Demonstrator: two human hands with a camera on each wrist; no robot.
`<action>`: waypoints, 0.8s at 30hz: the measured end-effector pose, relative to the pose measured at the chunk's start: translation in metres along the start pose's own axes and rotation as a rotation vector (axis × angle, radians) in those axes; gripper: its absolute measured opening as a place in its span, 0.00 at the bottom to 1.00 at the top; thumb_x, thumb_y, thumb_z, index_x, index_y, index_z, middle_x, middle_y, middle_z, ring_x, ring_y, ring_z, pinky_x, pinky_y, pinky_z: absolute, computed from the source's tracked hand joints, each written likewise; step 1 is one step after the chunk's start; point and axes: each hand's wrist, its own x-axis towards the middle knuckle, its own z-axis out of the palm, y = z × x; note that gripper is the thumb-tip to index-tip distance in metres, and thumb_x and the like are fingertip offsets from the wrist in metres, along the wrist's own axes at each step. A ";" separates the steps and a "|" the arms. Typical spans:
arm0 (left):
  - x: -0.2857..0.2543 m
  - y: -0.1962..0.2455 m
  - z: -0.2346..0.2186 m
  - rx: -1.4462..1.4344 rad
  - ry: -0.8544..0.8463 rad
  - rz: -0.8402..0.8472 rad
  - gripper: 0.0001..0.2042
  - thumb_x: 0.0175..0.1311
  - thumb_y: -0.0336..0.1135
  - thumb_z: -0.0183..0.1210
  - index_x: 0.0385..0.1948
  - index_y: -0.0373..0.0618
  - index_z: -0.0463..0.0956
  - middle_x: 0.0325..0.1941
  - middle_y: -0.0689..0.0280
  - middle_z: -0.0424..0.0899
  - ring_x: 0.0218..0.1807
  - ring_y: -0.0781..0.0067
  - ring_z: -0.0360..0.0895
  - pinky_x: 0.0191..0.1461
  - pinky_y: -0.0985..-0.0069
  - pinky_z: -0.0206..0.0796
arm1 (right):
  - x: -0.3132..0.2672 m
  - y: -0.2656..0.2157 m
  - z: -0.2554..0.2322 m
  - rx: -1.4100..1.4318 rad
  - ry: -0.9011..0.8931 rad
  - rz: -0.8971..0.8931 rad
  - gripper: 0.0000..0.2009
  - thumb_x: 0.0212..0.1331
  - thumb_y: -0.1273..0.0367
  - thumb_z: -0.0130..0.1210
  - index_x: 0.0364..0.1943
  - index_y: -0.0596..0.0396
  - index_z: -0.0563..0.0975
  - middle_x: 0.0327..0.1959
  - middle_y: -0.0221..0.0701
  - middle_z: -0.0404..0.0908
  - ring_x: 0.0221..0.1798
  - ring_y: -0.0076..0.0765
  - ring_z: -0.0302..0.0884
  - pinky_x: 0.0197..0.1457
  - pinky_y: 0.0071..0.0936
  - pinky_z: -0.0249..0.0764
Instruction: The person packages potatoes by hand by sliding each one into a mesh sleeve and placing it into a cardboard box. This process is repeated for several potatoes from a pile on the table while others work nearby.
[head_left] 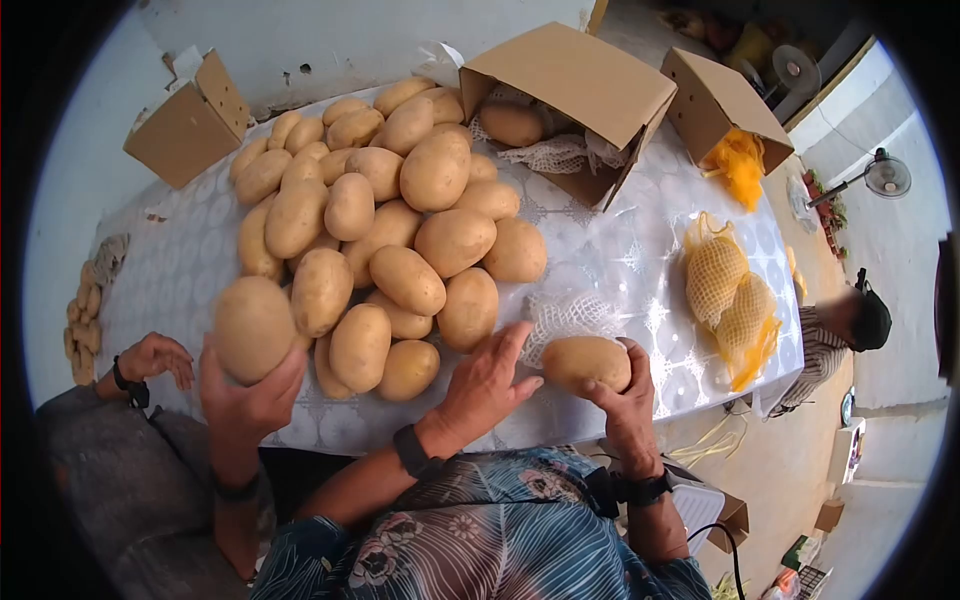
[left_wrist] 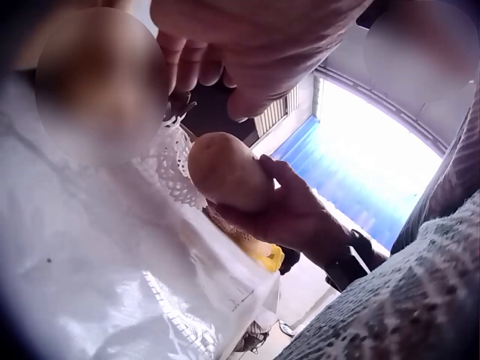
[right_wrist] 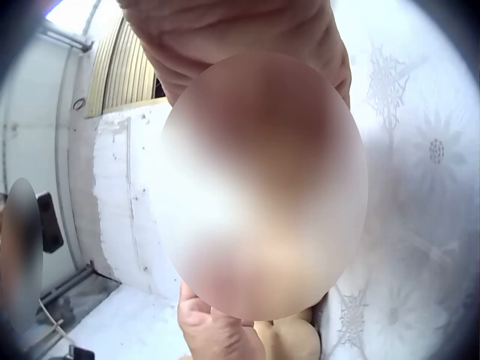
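Observation:
My right hand [head_left: 625, 405] grips a large potato [head_left: 586, 363] by its right end, close over the table's front edge. Beside it my left hand [head_left: 485, 385] reaches out with fingers extended, holding no potato. Its fingertips are right at a crumpled white foam net sleeve [head_left: 570, 318], which lies just behind the potato. In the left wrist view the held potato [left_wrist: 229, 171] sits in my right hand [left_wrist: 289, 214], with the net sleeve [left_wrist: 166, 165] close by. A heap of bare potatoes [head_left: 405, 275] is left of my hands. Blurring hides most of the right wrist view.
At left, another person's hand [head_left: 245, 395] holds a potato [head_left: 253, 330]. An open cardboard box [head_left: 570, 75] with a potato and nets stands behind. Two netted potatoes [head_left: 716, 280] lie right on the patterned tablecloth [head_left: 640, 230]. Further boxes [head_left: 190, 120] stand behind; someone sits far right.

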 end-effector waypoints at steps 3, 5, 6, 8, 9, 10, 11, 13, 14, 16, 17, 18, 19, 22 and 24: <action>0.002 -0.016 0.018 0.045 -0.141 -0.120 0.22 0.48 0.28 0.64 0.47 0.40 0.69 0.40 0.57 0.79 0.43 0.53 0.78 0.46 0.65 0.71 | 0.000 0.005 -0.002 -0.034 0.025 -0.006 0.40 0.38 0.64 0.68 0.58 0.64 0.61 0.48 0.41 0.72 0.49 0.35 0.73 0.52 0.29 0.73; 0.004 -0.025 0.024 0.041 -0.193 -0.160 0.17 0.49 0.28 0.62 0.42 0.39 0.70 0.38 0.57 0.79 0.41 0.53 0.78 0.44 0.65 0.71 | 0.003 0.004 -0.006 0.007 0.025 0.015 0.40 0.38 0.63 0.68 0.57 0.64 0.61 0.48 0.41 0.72 0.49 0.35 0.73 0.52 0.29 0.73; 0.003 -0.026 0.025 -0.006 -0.209 -0.173 0.14 0.50 0.28 0.61 0.39 0.39 0.71 0.37 0.57 0.79 0.39 0.54 0.78 0.43 0.65 0.71 | 0.001 0.005 -0.008 0.028 0.033 0.031 0.40 0.39 0.63 0.68 0.57 0.64 0.61 0.47 0.41 0.71 0.49 0.35 0.73 0.52 0.29 0.73; 0.003 -0.024 0.027 -0.068 -0.121 -0.077 0.11 0.51 0.27 0.60 0.35 0.38 0.71 0.34 0.57 0.79 0.36 0.55 0.79 0.42 0.66 0.71 | 0.001 0.010 -0.011 0.007 0.067 0.010 0.39 0.39 0.63 0.67 0.57 0.64 0.61 0.48 0.41 0.71 0.49 0.35 0.73 0.52 0.29 0.73; 0.004 -0.021 0.028 -0.081 -0.015 0.036 0.09 0.52 0.27 0.59 0.34 0.39 0.71 0.33 0.58 0.79 0.34 0.55 0.79 0.40 0.67 0.71 | 0.003 0.011 -0.011 0.000 0.083 -0.006 0.39 0.39 0.63 0.67 0.57 0.64 0.61 0.48 0.41 0.71 0.49 0.35 0.73 0.52 0.29 0.73; 0.004 -0.018 0.028 -0.095 0.091 0.146 0.08 0.52 0.27 0.59 0.33 0.39 0.71 0.32 0.58 0.79 0.32 0.56 0.79 0.39 0.68 0.71 | 0.004 0.011 -0.008 0.016 0.126 -0.034 0.38 0.41 0.63 0.66 0.57 0.64 0.61 0.48 0.40 0.71 0.49 0.35 0.73 0.52 0.29 0.73; 0.001 -0.014 0.029 -0.178 0.035 0.047 0.08 0.53 0.27 0.59 0.33 0.39 0.71 0.31 0.59 0.79 0.31 0.59 0.79 0.38 0.69 0.71 | 0.005 0.011 -0.003 0.032 0.168 -0.061 0.37 0.42 0.64 0.66 0.57 0.64 0.61 0.49 0.40 0.70 0.49 0.34 0.73 0.51 0.28 0.74; -0.002 -0.007 0.030 -0.340 -0.075 -0.147 0.07 0.56 0.28 0.58 0.33 0.38 0.70 0.29 0.60 0.79 0.30 0.66 0.79 0.37 0.73 0.70 | 0.007 0.010 0.004 0.151 0.229 -0.065 0.35 0.44 0.65 0.65 0.57 0.64 0.60 0.49 0.40 0.70 0.49 0.34 0.73 0.51 0.28 0.74; 0.000 -0.010 0.034 -0.504 -0.086 -0.232 0.07 0.57 0.29 0.58 0.34 0.38 0.70 0.29 0.60 0.78 0.30 0.69 0.78 0.37 0.75 0.70 | 0.010 0.010 0.007 0.256 0.246 -0.040 0.34 0.45 0.66 0.64 0.57 0.63 0.60 0.49 0.39 0.70 0.49 0.34 0.73 0.50 0.27 0.74; 0.001 -0.015 0.041 -0.834 -0.113 -0.416 0.08 0.60 0.30 0.57 0.34 0.37 0.70 0.29 0.61 0.78 0.31 0.76 0.78 0.36 0.78 0.69 | 0.013 0.009 0.013 0.441 0.263 -0.005 0.33 0.47 0.67 0.63 0.57 0.63 0.60 0.49 0.39 0.69 0.49 0.33 0.73 0.50 0.27 0.74; 0.002 -0.015 0.044 -0.816 -0.158 -0.396 0.08 0.60 0.30 0.57 0.35 0.36 0.70 0.28 0.61 0.78 0.30 0.78 0.77 0.35 0.79 0.68 | 0.016 0.007 0.016 0.523 0.262 -0.002 0.33 0.48 0.67 0.63 0.57 0.63 0.60 0.49 0.39 0.69 0.49 0.33 0.73 0.49 0.26 0.74; 0.004 -0.013 0.044 -0.798 -0.203 -0.375 0.09 0.61 0.31 0.57 0.35 0.35 0.70 0.27 0.62 0.78 0.30 0.80 0.76 0.34 0.80 0.68 | 0.017 0.006 0.017 0.604 0.261 0.001 0.32 0.49 0.68 0.63 0.57 0.63 0.59 0.49 0.39 0.69 0.50 0.33 0.73 0.49 0.26 0.74; 0.007 -0.011 0.045 -0.780 -0.245 -0.352 0.10 0.61 0.31 0.57 0.36 0.34 0.69 0.26 0.62 0.77 0.29 0.82 0.75 0.33 0.80 0.68 | 0.020 0.012 0.016 0.522 0.275 -0.002 0.33 0.49 0.66 0.64 0.57 0.63 0.60 0.50 0.41 0.69 0.51 0.35 0.73 0.49 0.27 0.75; 0.007 -0.004 0.048 -0.566 -0.332 -0.229 0.09 0.62 0.32 0.56 0.36 0.36 0.71 0.22 0.65 0.76 0.25 0.81 0.73 0.30 0.79 0.67 | 0.025 0.020 0.012 0.096 0.236 -0.060 0.34 0.48 0.61 0.66 0.56 0.64 0.61 0.55 0.46 0.67 0.54 0.41 0.72 0.51 0.32 0.74; 0.008 -0.007 0.045 -0.505 -0.284 -0.208 0.08 0.61 0.32 0.56 0.33 0.36 0.71 0.23 0.63 0.77 0.25 0.73 0.75 0.30 0.75 0.67 | 0.016 0.010 0.001 -0.430 0.106 -0.149 0.36 0.47 0.57 0.67 0.55 0.64 0.63 0.58 0.50 0.65 0.57 0.47 0.70 0.55 0.36 0.72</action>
